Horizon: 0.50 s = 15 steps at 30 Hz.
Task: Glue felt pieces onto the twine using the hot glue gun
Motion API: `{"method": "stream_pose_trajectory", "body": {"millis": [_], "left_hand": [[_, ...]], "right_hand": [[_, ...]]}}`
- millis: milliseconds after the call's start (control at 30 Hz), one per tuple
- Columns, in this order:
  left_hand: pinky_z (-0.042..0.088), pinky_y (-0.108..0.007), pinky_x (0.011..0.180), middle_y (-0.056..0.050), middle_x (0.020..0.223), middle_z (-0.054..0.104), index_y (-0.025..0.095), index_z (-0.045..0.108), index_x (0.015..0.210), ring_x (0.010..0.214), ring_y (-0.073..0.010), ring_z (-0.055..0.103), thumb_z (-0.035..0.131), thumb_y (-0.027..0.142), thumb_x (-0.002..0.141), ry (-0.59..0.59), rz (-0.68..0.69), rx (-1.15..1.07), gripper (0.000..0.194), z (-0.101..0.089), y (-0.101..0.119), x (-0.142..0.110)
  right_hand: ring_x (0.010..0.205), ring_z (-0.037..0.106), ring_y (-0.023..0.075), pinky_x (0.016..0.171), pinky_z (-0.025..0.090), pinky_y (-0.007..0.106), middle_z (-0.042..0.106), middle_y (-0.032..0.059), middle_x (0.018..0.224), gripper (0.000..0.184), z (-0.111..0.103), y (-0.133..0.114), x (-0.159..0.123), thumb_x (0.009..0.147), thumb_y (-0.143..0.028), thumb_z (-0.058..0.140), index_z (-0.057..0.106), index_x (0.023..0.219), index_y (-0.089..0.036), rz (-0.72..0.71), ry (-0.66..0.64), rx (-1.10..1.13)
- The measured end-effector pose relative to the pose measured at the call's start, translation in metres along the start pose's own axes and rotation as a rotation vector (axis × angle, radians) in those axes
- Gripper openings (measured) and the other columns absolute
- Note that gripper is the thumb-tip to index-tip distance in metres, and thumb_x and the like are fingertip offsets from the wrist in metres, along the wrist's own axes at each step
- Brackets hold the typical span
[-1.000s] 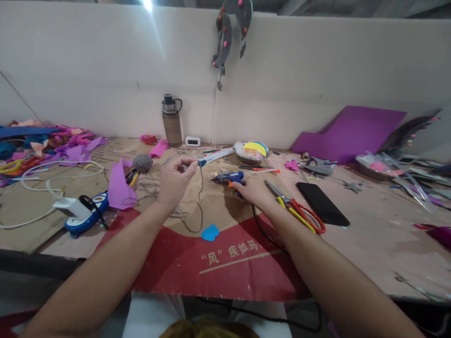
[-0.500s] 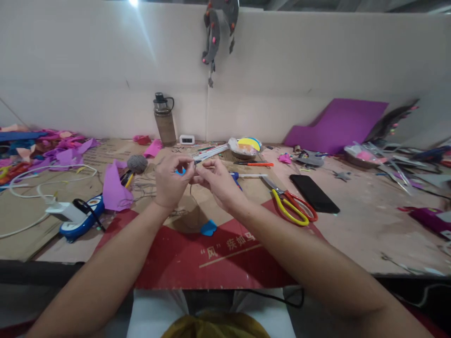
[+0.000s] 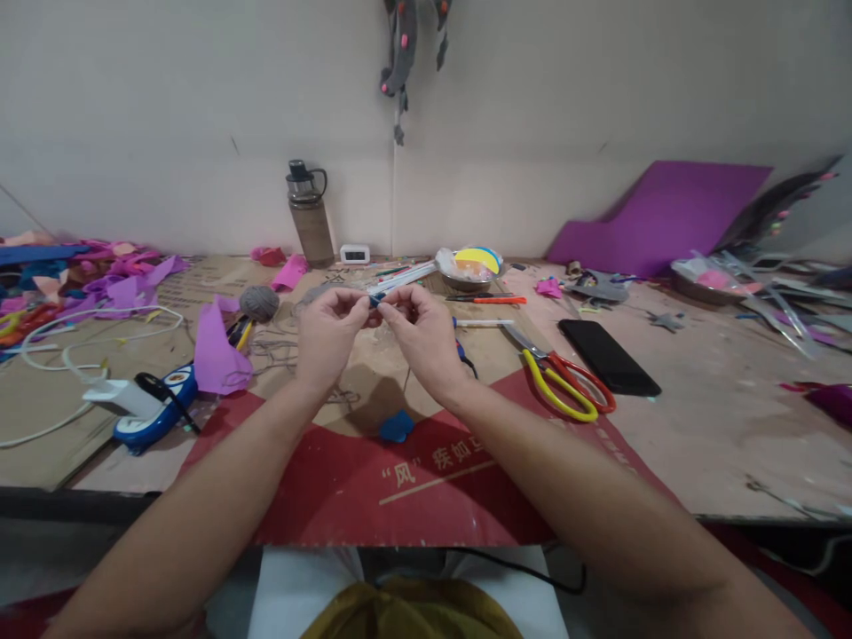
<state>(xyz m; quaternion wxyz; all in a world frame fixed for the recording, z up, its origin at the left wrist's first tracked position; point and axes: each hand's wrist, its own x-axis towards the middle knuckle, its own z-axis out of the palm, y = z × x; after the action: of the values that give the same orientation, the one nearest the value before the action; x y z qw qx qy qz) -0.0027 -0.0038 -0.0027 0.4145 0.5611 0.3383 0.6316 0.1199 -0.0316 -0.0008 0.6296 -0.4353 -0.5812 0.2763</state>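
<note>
My left hand [image 3: 327,337] and my right hand [image 3: 426,342] meet over the middle of the cardboard, fingertips pinched together. Between them is a small blue piece [image 3: 374,300], mostly covered by the fingers; its kind cannot be made out. A thin grey thread [image 3: 406,380] hangs below my right hand. On the cardboard sheet [image 3: 319,497], nearer to me, lies a blue felt-like cutout [image 3: 397,427]. Loose grey yarn [image 3: 272,351] trails from a grey yarn ball [image 3: 259,303], left of my left hand.
Scissors [image 3: 565,390] with yellow and red handles lie right of my hands, beside a black phone [image 3: 609,357]. A blue power strip [image 3: 156,417] sits at the left. Behind stand a bottle [image 3: 311,222], a small clock [image 3: 355,255] and a bowl [image 3: 466,282].
The fingertips of both hands have come closer together around the blue piece, which shows between them now. The whole view has shifted slightly.
</note>
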Motion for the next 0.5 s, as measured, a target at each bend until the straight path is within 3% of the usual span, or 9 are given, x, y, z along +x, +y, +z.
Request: {"method": "stream_pose_trajectory", "body": {"millis": [233,500], "left_hand": [[0.057,-0.029,0.066,-0.001,0.071,0.067,0.014,0.067,0.080,0.061,-0.0117,0.064,0.072,0.028,0.070,-0.012,-0.059,-0.071,0.017,0.0019,0.0056,-0.0026],[0.056,-0.028,0.064,0.001,0.067,0.064,0.016,0.064,0.074,0.059,-0.0109,0.062,0.072,0.025,0.070,-0.022,-0.065,-0.144,0.013,0.0034,0.0063,-0.0034]], "right_hand": [[0.055,0.036,0.0086,0.052,0.028,0.024,0.042,-0.0062,0.058,0.008,-0.0018,-0.0015,0.0001,0.079,-0.026,0.061,0.059,0.076,-0.019,-0.001,0.015,-0.058],[0.053,0.037,0.0080,0.051,0.029,0.023,0.049,-0.0053,0.059,0.011,0.0000,-0.0050,0.0002,0.079,-0.028,0.060,0.058,0.073,-0.018,0.036,0.008,-0.014]]}}
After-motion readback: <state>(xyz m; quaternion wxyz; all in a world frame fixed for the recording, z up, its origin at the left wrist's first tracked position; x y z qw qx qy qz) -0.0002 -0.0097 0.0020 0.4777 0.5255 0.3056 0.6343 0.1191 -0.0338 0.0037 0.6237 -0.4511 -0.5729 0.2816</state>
